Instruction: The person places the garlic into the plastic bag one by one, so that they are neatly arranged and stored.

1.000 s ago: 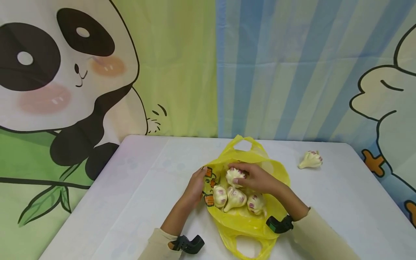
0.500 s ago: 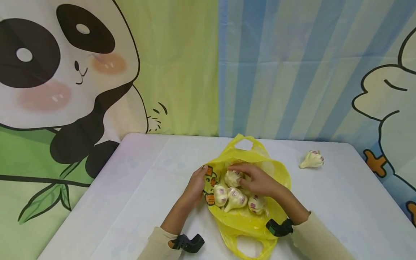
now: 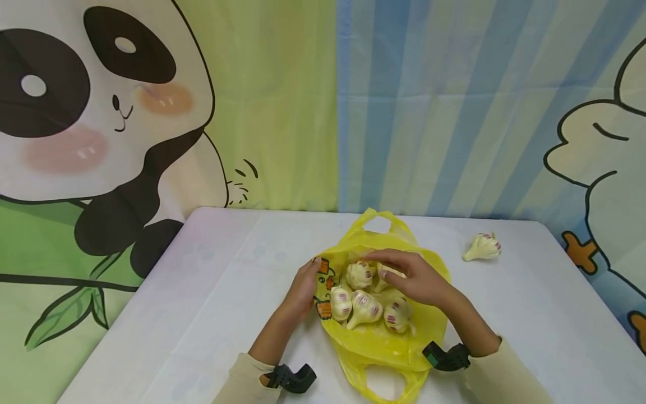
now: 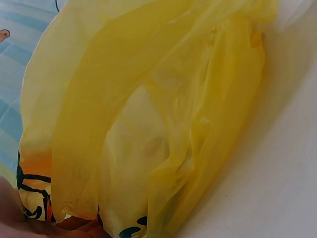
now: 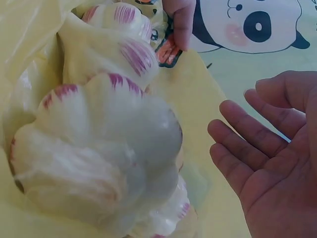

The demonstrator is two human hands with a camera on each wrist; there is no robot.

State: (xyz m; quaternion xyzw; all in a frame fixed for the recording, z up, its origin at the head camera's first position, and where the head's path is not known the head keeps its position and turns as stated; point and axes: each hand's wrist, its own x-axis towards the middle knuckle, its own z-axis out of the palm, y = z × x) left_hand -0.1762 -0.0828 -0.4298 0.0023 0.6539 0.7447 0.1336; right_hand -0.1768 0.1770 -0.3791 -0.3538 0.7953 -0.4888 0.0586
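A yellow plastic bag (image 3: pixel 388 350) lies spread with its mouth facing up, and several white garlic bulbs (image 3: pixel 364 310) with purple streaks sit inside. My left hand (image 3: pixel 303 289) pinches the bag's printed left edge, the thumb over the rim. In the left wrist view the yellow plastic (image 4: pixel 79 109) fills most of the picture. My right hand (image 3: pixel 416 278) is over the bag's upper part, fingers extended, partly hiding a bulb. Seen from the right wrist, that hand (image 5: pixel 277 153) has its fingers apart from the large near bulb (image 5: pixel 104 148), holding nothing.
A single garlic bulb (image 3: pixel 483 247) rests outside the bag, near the white table's (image 3: pixel 520 303) far right. Black wrist devices (image 3: pixel 292 379) are worn on both forearms. Behind the table hangs a cartoon curtain (image 3: pixel 282 112) with a panda.
My right hand has let go of the garlic bulb at the bag's upper left and moved right and slightly up. The bulb stays in the bag. My left hand keeps its place.
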